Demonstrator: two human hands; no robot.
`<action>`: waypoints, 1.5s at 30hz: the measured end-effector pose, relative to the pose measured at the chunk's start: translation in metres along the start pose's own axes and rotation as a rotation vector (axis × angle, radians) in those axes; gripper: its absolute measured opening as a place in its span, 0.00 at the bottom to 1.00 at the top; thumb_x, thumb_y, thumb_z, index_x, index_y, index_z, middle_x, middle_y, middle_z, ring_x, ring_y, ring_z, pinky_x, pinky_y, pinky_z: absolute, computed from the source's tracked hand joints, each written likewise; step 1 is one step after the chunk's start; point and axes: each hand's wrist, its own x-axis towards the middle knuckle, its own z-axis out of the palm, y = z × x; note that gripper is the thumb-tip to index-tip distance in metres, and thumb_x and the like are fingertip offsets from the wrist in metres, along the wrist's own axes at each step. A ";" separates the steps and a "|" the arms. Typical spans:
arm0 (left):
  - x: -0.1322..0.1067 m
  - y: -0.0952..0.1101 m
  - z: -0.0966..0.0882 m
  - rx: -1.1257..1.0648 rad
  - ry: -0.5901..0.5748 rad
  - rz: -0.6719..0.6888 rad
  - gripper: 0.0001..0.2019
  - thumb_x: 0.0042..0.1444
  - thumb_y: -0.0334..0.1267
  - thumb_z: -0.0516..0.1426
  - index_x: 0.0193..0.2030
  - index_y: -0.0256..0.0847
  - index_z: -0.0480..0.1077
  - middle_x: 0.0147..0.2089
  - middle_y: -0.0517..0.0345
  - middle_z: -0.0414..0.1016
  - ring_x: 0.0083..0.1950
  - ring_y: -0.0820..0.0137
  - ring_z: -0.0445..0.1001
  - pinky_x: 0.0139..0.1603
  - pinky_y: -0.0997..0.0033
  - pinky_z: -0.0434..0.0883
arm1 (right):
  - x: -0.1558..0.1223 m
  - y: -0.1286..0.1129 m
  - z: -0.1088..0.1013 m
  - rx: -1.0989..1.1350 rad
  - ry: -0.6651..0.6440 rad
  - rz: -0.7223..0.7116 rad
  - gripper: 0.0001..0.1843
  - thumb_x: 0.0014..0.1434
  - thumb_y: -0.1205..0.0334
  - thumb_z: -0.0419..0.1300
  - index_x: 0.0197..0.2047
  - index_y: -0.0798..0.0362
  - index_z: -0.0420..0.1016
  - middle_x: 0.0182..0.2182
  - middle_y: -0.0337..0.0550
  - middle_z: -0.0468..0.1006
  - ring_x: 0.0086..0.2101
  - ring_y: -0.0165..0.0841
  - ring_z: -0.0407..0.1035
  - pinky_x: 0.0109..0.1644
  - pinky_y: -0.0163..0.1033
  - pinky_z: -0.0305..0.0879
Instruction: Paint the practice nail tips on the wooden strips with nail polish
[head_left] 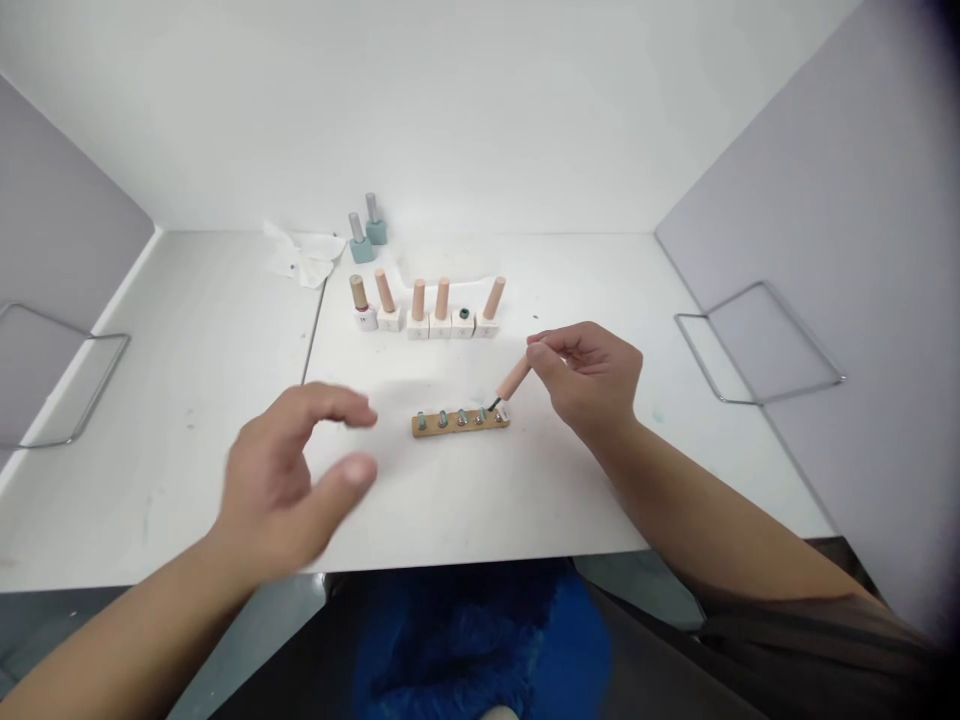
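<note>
My right hand [589,375] pinches the pink cap of a nail polish brush [514,380], its dark tip at the right part of a narrow wooden strip [450,428]. Along that strip sit several small nail tips [442,418], some with green on them. My left hand [289,470] hovers to the left of the strip, thumb and fingers apart, holding nothing. Behind the strip stands a row of white nail polish bottles with pink caps [418,310]. One uncapped bottle [463,322] in that row shows a dark green opening.
Two teal bottles with grey caps [361,247] stand farther back, beside a crumpled white tissue [304,258]. Metal wire frames [761,402] stick out at both sides of the white table [195,400]. Grey panels [795,220] and a white wall close in the table.
</note>
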 end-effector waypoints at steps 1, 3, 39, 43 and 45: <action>0.008 -0.009 0.004 -0.011 -0.059 -0.012 0.12 0.58 0.46 0.55 0.47 0.46 0.67 0.43 0.55 0.73 0.45 0.61 0.73 0.47 0.55 0.72 | 0.000 0.000 -0.001 0.003 -0.004 0.002 0.05 0.51 0.67 0.61 0.25 0.51 0.72 0.24 0.37 0.77 0.29 0.33 0.73 0.34 0.42 0.71; 0.019 -0.030 0.012 0.017 -0.222 -0.065 0.18 0.57 0.45 0.56 0.53 0.44 0.64 0.48 0.52 0.73 0.50 0.60 0.72 0.51 0.53 0.70 | 0.000 0.002 -0.002 0.010 -0.014 0.011 0.04 0.51 0.67 0.61 0.25 0.51 0.73 0.25 0.37 0.77 0.30 0.33 0.74 0.35 0.43 0.72; 0.034 -0.060 0.060 0.209 -0.415 0.270 0.24 0.49 0.33 0.60 0.54 0.39 0.63 0.41 0.56 0.77 0.43 0.62 0.70 0.52 0.55 0.65 | -0.005 0.005 0.009 -0.049 -0.081 0.059 0.03 0.51 0.66 0.63 0.26 0.51 0.74 0.25 0.37 0.77 0.30 0.33 0.74 0.36 0.42 0.72; 0.034 -0.059 0.059 0.205 -0.411 0.270 0.23 0.49 0.32 0.59 0.54 0.39 0.63 0.41 0.56 0.77 0.43 0.62 0.70 0.52 0.54 0.65 | -0.005 0.007 0.010 -0.061 -0.065 0.047 0.03 0.51 0.65 0.63 0.26 0.51 0.74 0.26 0.37 0.78 0.31 0.34 0.74 0.36 0.42 0.72; 0.034 -0.059 0.059 0.199 -0.407 0.269 0.23 0.50 0.32 0.59 0.54 0.40 0.63 0.41 0.56 0.77 0.43 0.62 0.70 0.52 0.54 0.65 | -0.004 0.008 0.010 -0.078 -0.063 0.042 0.03 0.51 0.65 0.63 0.26 0.51 0.74 0.26 0.37 0.78 0.31 0.34 0.75 0.36 0.42 0.72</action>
